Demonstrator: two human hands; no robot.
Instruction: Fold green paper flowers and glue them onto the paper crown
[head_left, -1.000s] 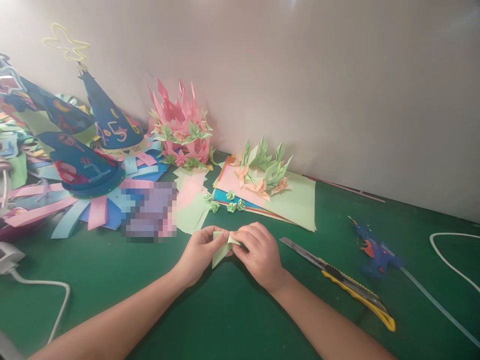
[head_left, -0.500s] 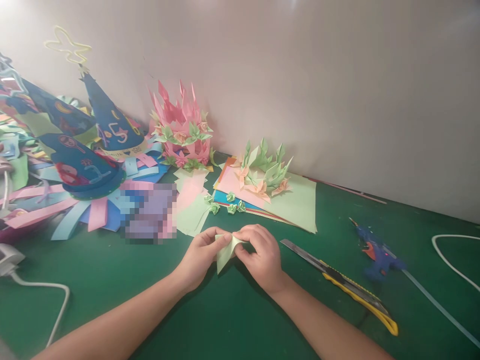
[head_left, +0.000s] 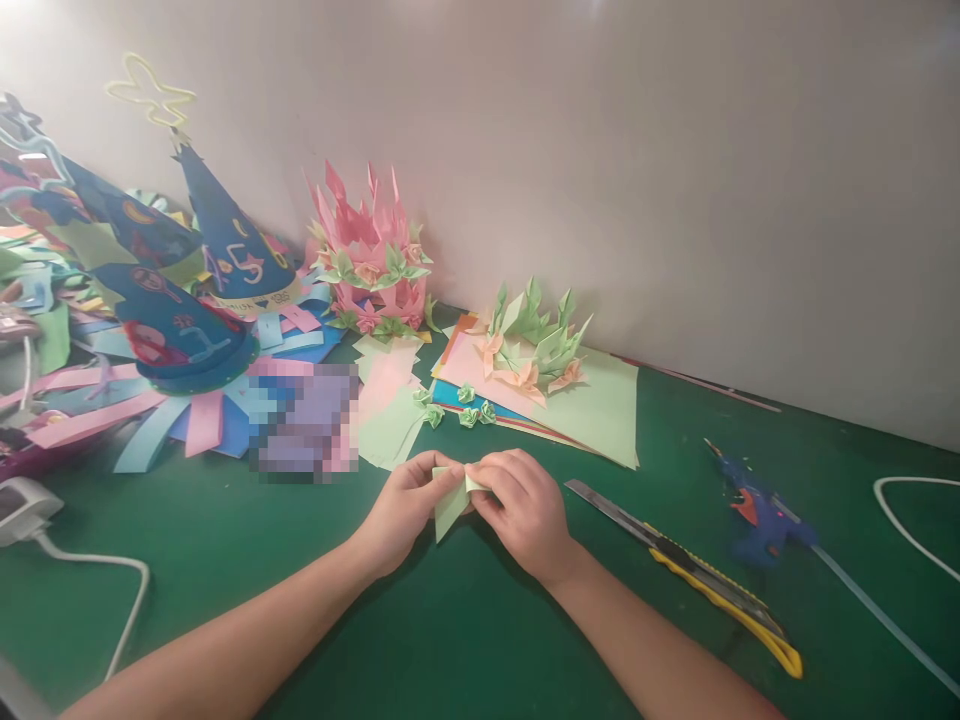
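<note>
Between my two hands is a small folded piece of pale green paper [head_left: 448,508], one pointed corner hanging down. My left hand [head_left: 401,515] pinches its left side, thumb on the near face. The fingers of my right hand [head_left: 527,512] are closed on its right edge, where the paper curls over; part of the paper is hidden behind them. Just beyond my hands lie several small green paper roses [head_left: 468,417]. Behind these, a green paper crown with peach flowers [head_left: 536,340] stands on a stack of coloured paper sheets [head_left: 611,400].
To the right lie a yellow utility knife [head_left: 690,575], its blade out, and a blue hot glue gun [head_left: 769,520]. A pink paper crown [head_left: 371,260] stands at the back. Blue cone hats [head_left: 232,235] and paper strips crowd the left, near a white power strip [head_left: 30,510] and its cable.
My right fingers have curled the right edge of the green paper over further. The whole view has shifted slightly, and the things on the table look unmoved.
</note>
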